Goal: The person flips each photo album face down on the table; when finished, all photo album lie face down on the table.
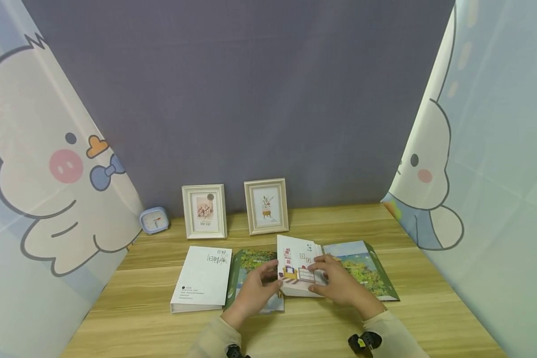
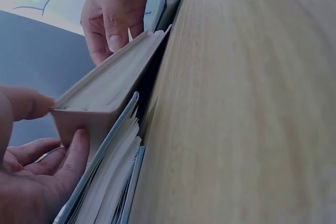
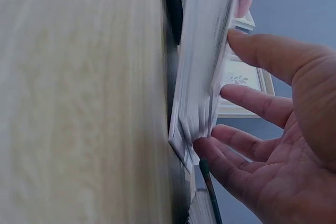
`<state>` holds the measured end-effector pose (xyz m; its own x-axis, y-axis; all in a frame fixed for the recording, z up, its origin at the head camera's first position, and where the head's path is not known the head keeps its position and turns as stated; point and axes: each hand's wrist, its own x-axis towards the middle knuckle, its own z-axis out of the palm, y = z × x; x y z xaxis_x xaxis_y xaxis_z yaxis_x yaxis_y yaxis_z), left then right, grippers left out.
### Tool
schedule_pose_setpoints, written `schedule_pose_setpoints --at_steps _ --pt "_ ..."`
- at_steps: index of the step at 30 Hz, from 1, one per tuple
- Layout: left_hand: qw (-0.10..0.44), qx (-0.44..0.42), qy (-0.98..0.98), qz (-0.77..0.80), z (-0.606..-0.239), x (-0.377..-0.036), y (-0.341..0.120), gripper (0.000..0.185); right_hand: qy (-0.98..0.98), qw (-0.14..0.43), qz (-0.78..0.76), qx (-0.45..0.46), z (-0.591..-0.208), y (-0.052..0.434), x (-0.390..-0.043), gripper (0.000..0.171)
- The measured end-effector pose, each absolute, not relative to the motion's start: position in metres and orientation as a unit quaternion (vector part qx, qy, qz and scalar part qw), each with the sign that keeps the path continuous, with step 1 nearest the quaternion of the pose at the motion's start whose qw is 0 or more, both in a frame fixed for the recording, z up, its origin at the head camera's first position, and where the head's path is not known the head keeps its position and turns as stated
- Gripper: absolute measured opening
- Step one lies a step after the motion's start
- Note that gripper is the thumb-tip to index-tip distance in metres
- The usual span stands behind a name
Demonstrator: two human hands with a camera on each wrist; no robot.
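Note:
A thick white photo album [image 1: 297,251] with a small furniture drawing on its cover lies between two green-edged albums, overlapping the inner edges of both. My left hand [image 1: 253,289] holds it by the spine, thumb at the near corner and fingers against the spine's side, as the left wrist view shows. The album's near end [image 2: 110,82] is tilted there, spine side raised above the blue-edged album [image 2: 113,171]. Across from it, my right hand [image 1: 335,282] touches the cover and the page edges with spread, relaxed fingers [image 3: 257,103]. The album's pages [image 3: 202,66] face the right wrist camera.
To the left lies another white album [image 1: 201,278]. The left green album [image 1: 250,263] and the right green album [image 1: 362,268] flank the middle one. Two picture frames [image 1: 204,211] [image 1: 266,206] and a small blue clock [image 1: 154,220] stand along the back, before a grey curtain [image 1: 250,99].

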<state>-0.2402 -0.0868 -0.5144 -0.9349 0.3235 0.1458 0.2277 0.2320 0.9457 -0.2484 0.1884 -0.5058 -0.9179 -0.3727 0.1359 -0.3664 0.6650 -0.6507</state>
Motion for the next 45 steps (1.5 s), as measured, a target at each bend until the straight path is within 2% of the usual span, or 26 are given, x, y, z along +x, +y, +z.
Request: schedule_pose_setpoints --at_steps 4,8,19,33,39,45 --pt "0.011 0.179 0.772 0.61 -0.5125 -0.2393 -0.0861 0.054 0.903 0.009 -0.377 -0.208 -0.5057 0.1883 -0.2488 0.048" --pt "0.005 0.181 0.75 0.637 -0.5101 -0.2377 -0.0864 0.051 0.888 0.016 -0.407 -0.212 -0.5053 0.1881 -0.2491 0.048" --pt "0.061 0.207 0.657 0.723 -0.5094 -0.2368 -0.0859 0.056 0.865 0.025 -0.449 -0.223 -0.506 0.1881 -0.2491 0.053" --pt "0.045 0.241 0.637 0.731 -0.506 -0.2357 -0.0861 0.05 0.846 0.013 -0.475 -0.242 -0.5047 0.1845 -0.2475 0.056" --pt "0.053 0.234 0.632 0.737 -0.5062 -0.2367 -0.0861 0.055 0.826 0.023 -0.502 -0.254 -0.5027 0.1826 -0.2472 0.057" --pt "0.086 0.223 0.605 0.759 -0.5072 -0.2376 -0.086 0.066 0.813 0.03 -0.521 -0.259 -0.5032 0.1827 -0.2478 0.058"
